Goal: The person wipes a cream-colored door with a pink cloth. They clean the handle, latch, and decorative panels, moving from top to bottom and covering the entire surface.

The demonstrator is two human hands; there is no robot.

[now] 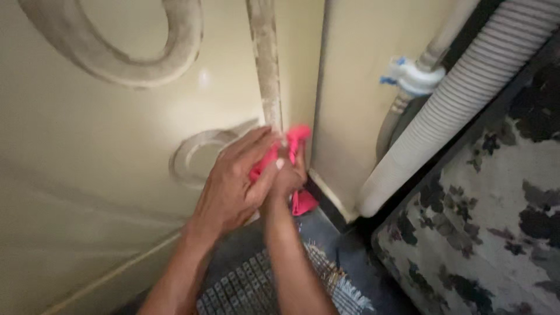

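A bright pink cloth (296, 140) is bunched around the lower part of a dusty vertical pipe (265, 64) that runs down a cream wall. My left hand (233, 184) wraps over the cloth from the left, fingers curled across it. Coming up from below, my right hand (287, 175) grips the same cloth against the pipe. A loose end of the cloth (303, 203) hangs down under my right hand.
A raised ring moulding (146, 58) and a smaller one (189, 154) mark the cream wall. A ribbed white hose (455, 99) and a pipe with a white and blue fitting (408, 76) run down on the right. A patterned cover (496, 221) and a frayed mat (256, 286) lie below.
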